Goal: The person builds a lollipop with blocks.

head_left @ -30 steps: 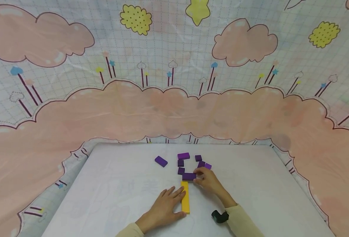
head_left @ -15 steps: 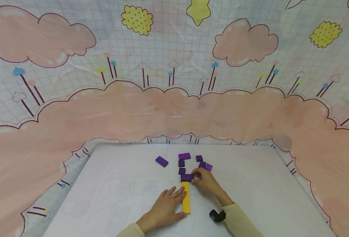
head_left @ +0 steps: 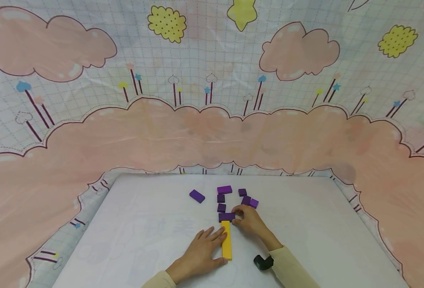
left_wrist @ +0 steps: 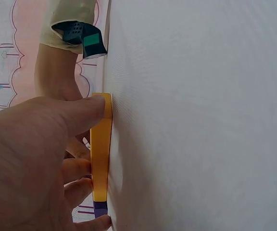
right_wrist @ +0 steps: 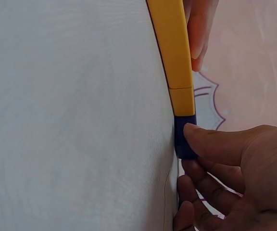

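Observation:
A long yellow strip of toy blocks (head_left: 227, 248) lies on the white tabletop, pointing away from me; a seam crosses it in the right wrist view. My left hand (head_left: 201, 253) rests on it, fingers spread and nearly straight, thumb touching its near end. At the strip's far end a purple block (head_left: 226, 217) lies crosswise. My right hand (head_left: 251, 221) pinches this block's right end between thumb and index finger. In the right wrist view the purple block (right_wrist: 183, 144) meets the yellow strip (right_wrist: 174, 53), the thumb on its near face.
Beyond the hands stand small dark purple blocks (head_left: 221, 208), a longer purple block (head_left: 224, 189) and a pair of touching purple blocks (head_left: 246, 200). Another purple block (head_left: 197, 196) lies apart at left. A black device (head_left: 263, 262) sits at the right wrist. Patterned cloth (head_left: 212, 136) hangs behind.
The right hand has slid the crosswise purple block slightly left and toward me, up to the yellow strip's far end. My left hand has stayed in place on the strip.

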### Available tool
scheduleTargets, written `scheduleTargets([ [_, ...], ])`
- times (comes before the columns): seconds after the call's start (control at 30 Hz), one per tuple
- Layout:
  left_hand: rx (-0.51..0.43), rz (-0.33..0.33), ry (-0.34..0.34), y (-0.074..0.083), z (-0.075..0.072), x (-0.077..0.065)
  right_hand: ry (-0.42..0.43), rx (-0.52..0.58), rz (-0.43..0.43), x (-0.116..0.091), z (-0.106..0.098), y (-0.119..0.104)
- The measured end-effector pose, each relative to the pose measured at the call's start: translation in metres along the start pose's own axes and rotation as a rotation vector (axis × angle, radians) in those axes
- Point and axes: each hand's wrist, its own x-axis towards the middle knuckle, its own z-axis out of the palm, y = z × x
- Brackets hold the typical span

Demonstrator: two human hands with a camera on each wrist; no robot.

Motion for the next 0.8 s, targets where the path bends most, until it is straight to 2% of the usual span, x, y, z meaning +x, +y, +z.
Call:
scheduleTargets([
  [0.4, -0.006, -0.010, -0.005, 0.0005, -0.0030, -0.0010, -0.019, -0.010, -0.033, 0.0022, 0.0007, -0.0025],
  [0.8, -0.012, -0.009, -0.007, 0.0006, -0.0006, -0.0005, -0.045, -0.012, -0.014, 0.0001, -0.0008, -0.0026],
])
